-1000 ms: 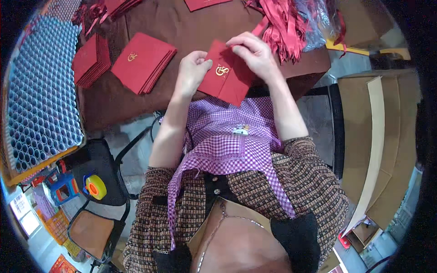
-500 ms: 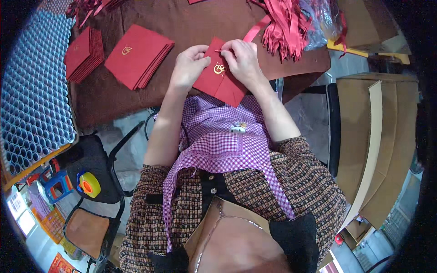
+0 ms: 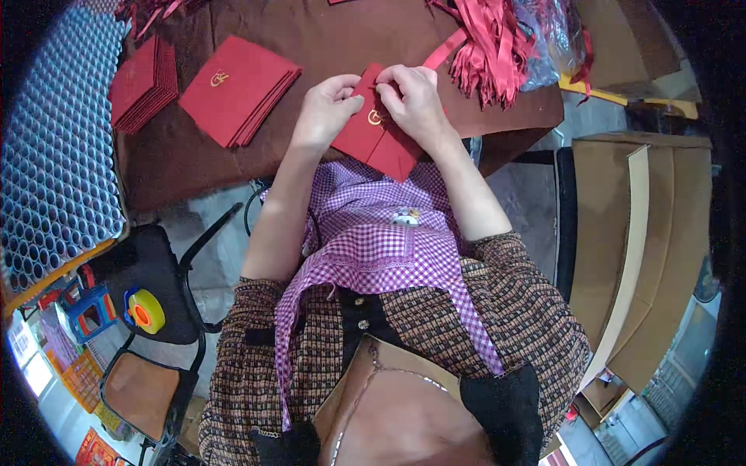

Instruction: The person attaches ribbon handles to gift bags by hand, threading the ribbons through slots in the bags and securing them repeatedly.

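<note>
A folded red card with a gold emblem lies tilted at the near edge of the cloth-covered table, partly over my checked apron. My left hand grips its upper left edge between thumb and curled fingers. Over the card's upper right side, my right hand pinches a red ribbon, which runs out behind the knuckles toward the upper right. The right fingers hide where ribbon and card meet. To the left sit a stack of red cards with the same emblem and a second red stack.
A bunch of red ribbons lies at the far right beside clear plastic bags. Brown cloth covers the table. A honeycomb-patterned panel borders it at left, above a chair holding yellow tape. Cardboard stands at right.
Both hands stay almost in place on the card. The small ribbon end that stuck out past my right fingertips is now less visible. The view has shifted slightly.
</note>
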The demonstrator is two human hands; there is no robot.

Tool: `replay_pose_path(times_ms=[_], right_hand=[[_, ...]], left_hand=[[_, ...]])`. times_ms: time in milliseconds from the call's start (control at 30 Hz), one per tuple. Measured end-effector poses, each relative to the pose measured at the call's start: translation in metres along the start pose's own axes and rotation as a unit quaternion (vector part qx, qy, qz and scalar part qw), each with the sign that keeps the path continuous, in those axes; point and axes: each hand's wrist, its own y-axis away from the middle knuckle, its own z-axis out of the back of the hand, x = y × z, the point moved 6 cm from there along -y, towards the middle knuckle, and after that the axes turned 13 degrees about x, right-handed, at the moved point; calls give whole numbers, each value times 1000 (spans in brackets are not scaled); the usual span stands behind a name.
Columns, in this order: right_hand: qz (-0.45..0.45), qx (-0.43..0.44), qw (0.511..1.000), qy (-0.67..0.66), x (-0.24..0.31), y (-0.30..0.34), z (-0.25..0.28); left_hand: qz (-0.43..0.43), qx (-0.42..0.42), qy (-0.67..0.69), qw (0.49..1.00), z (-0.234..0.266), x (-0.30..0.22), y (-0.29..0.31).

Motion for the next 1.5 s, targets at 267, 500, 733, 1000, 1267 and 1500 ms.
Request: replay_pose_path(times_ms=[267, 500, 733, 1000, 1267, 1500], right_hand=[[-1, -7, 1000, -4, -3, -2, -3], [-12, -8, 999, -50, -1, -2, 1], [-1, -39, 999, 23, 6, 3, 0], [-7, -25, 999, 28, 4, -1, -6], [10, 2, 992, 126, 16, -5, -11], [30, 14, 980, 194, 32, -10, -19]], left_hand=[[9, 12, -9, 1000, -6, -8, 2], [13, 21, -9, 1000, -3, -3, 1], [20, 6, -36, 999, -5, -8, 4], [20, -6, -56, 998, -3, -7, 4], [0, -20, -76, 997, -2, 0, 3], [-32, -44, -88, 995, 4, 10, 0]])
